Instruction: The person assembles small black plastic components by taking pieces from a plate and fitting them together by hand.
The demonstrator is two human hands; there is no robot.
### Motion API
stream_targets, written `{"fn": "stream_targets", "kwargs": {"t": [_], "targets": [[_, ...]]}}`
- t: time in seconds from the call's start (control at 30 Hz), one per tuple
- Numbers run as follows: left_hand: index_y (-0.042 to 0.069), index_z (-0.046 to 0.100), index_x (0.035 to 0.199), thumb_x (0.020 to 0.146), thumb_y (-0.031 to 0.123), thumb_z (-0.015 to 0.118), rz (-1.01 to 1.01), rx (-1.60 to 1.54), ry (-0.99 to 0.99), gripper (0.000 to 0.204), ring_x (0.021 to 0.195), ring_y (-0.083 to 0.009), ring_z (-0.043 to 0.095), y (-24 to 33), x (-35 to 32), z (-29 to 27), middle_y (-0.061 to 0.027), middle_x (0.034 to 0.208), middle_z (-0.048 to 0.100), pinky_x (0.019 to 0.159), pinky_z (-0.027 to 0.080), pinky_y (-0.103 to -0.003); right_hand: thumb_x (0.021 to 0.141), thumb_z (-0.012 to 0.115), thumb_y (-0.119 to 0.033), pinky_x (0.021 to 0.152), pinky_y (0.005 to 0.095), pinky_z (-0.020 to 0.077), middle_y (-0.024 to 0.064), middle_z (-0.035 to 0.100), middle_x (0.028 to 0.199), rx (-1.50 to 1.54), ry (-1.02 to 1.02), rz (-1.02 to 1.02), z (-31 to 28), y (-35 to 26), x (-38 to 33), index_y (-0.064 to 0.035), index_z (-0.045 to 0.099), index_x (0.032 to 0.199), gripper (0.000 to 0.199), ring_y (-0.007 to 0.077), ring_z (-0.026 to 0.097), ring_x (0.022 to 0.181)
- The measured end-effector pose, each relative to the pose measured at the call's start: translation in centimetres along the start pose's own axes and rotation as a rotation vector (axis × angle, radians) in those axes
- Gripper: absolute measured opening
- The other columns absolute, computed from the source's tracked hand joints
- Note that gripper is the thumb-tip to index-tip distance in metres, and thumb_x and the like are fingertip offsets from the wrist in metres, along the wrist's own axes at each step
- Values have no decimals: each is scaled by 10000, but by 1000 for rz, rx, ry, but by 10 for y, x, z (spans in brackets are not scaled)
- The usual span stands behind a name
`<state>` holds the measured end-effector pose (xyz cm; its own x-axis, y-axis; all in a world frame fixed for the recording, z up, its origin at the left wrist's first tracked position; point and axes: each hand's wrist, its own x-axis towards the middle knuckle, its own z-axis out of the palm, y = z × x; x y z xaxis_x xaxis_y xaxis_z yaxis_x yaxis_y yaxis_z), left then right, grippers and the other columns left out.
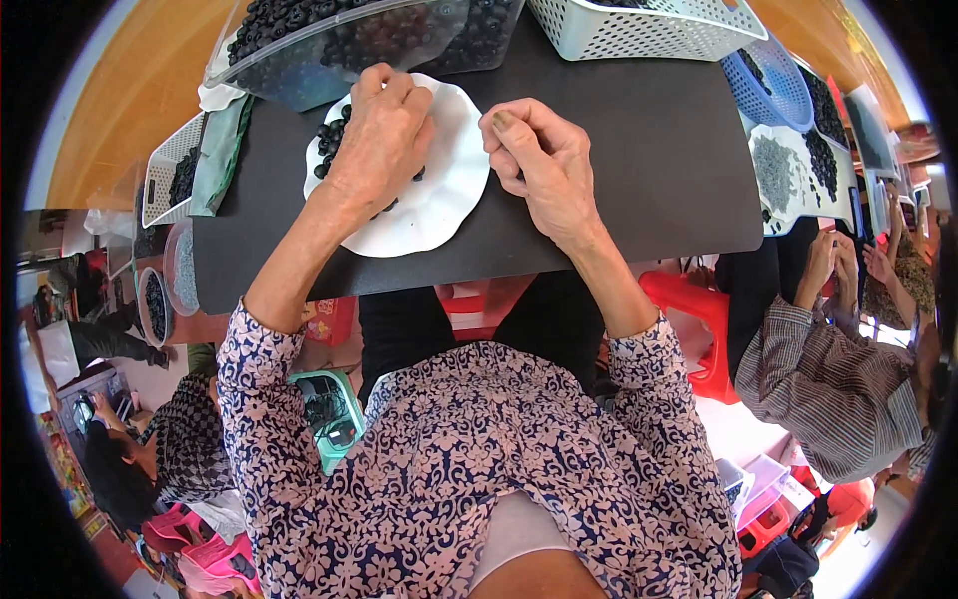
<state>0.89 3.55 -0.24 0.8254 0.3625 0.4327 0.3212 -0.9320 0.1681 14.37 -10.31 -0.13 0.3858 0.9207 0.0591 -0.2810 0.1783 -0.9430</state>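
Sorting small dark berries (332,135) on a white scalloped paper plate (451,190), which sits on the dark tabletop (639,170) right in front of me. Berries look light, round, a bit slick and easily crushed, I'd judge; best pinched one at a time with the fingertips, not scooped hard. Plate is thin and floppy, so lift it only by the rim with support under it.

My left hand (377,145) lies palm down over the berry pile on the plate, fingers curled loosely and touching the berries; can't tell whether anything is actually gripped under it. My right hand (544,165) hovers at the plate's right edge, fingers bunched into a pinch near the thumb; something tiny may be held there, too small to tell.

Behind the plate: a clear plastic tub (329,45) full of the same dark berries and a white perforated basket (639,25). A blue basket (773,85) stands far right, other people working nearby.
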Motion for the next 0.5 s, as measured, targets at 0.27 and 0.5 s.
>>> {"fn": "stream_targets", "kwargs": {"t": [0.27,0.5], "targets": [[-22,610,987,796,47,613,-1,16,-120,203,1067,-344,485,-2,-3,-10,-154,1049,577,934,422,-413,958,551,-153,440,176,265,0,539,761,52,-17,5,-4,0,-2,22,606,932,185,19,381,550],[-51,625,924,783,69,628,22,56,-141,185,1046,-332,479,-1,-1,-5,-181,1012,562,922,427,-406,943,571,-136,447,164,281,1,547,752,26,-23,22,-4,0,-2,29,617,935,171,13,413,563]]}}
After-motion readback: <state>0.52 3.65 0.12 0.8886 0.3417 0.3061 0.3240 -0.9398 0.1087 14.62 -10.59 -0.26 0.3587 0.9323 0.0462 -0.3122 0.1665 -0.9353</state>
